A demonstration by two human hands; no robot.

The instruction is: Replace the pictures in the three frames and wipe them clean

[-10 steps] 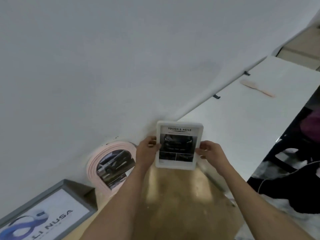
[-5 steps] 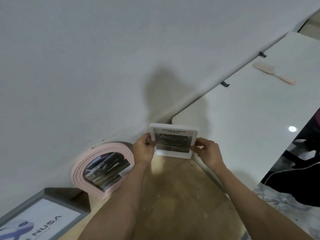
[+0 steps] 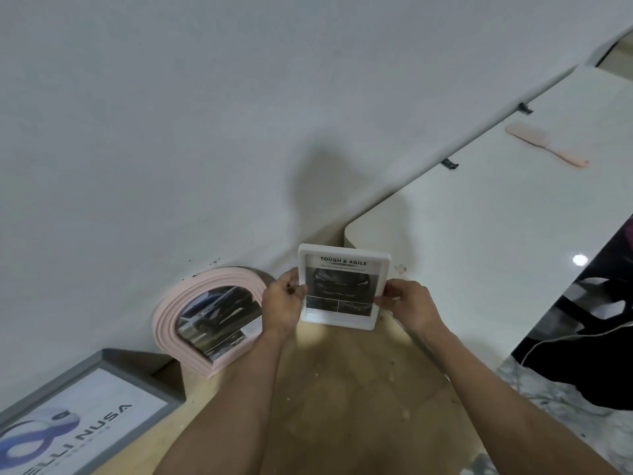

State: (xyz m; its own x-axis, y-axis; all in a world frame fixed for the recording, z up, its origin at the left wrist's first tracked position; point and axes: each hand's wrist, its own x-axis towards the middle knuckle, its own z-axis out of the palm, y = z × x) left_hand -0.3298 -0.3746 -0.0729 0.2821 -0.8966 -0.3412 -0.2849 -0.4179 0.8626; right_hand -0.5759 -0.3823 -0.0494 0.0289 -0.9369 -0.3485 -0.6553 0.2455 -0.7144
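Note:
A white rectangular frame [image 3: 342,255] with a dark car picture headed "TOUGH & AGILE" stands upright near the wall. My left hand [image 3: 282,303] grips its left edge and my right hand [image 3: 407,303] grips its right edge. To the left, a pink arched frame [image 3: 168,313] with a car picture leans on the wall. A grey frame [image 3: 113,363] with a blue logo print stands at the bottom left.
The frames rest on a wooden shelf [image 3: 342,389] against a white wall [image 3: 205,132]. A white counter [image 3: 496,217] runs to the right, with a pink brush [image 3: 544,147] on it. A dark bag and a cable [image 3: 582,341] lie lower right.
Both hands lowered the white frame toward the wall and tilted it back, then brought it upright. The view shifted, so the counter and pink brush sit further right.

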